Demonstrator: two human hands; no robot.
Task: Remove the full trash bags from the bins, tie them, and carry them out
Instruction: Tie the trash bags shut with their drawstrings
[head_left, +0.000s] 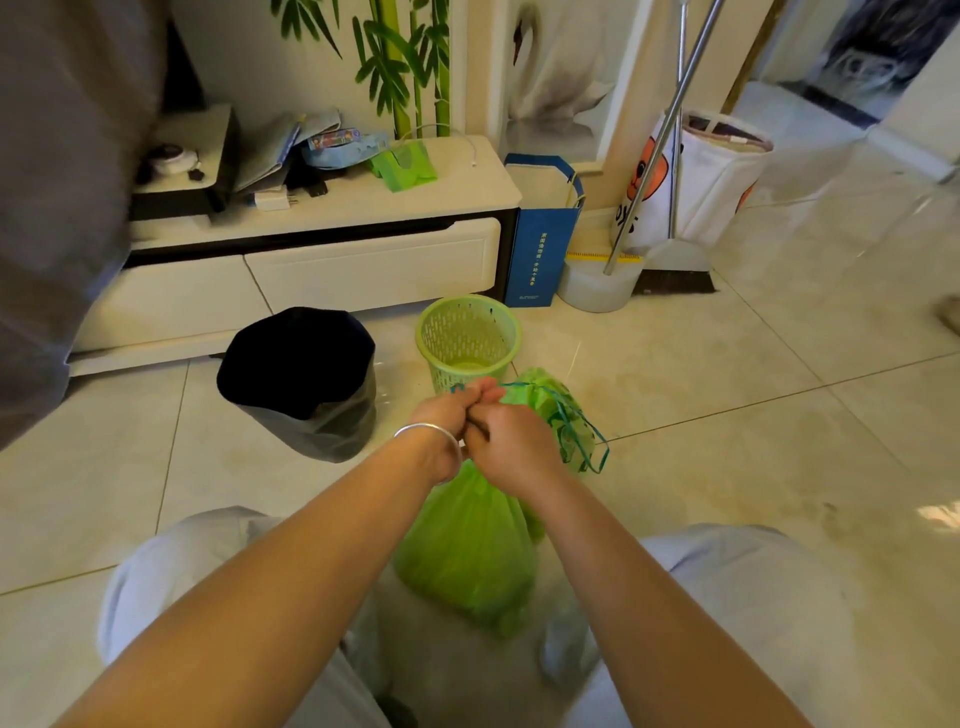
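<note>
Both hands (480, 431) pinching green trash bag (467, 545) drawstring, green bin (467, 338) unlined, black-lined bin (304, 379) beside

A pale tiled floor (727, 415) carries a green perforated bin (467, 335) and, to its left, a bin lined with a dark bag (301, 379). Far right stand a blue paper bag (540, 244), a white bucket (592, 288) and a broom (675, 270).

A full green trash bag (467, 545) stands on the floor, its neck gathered. Behind it stands an unlined green perforated bin (467, 340). Left, a black-lined bin (306, 384) tilts.
</note>
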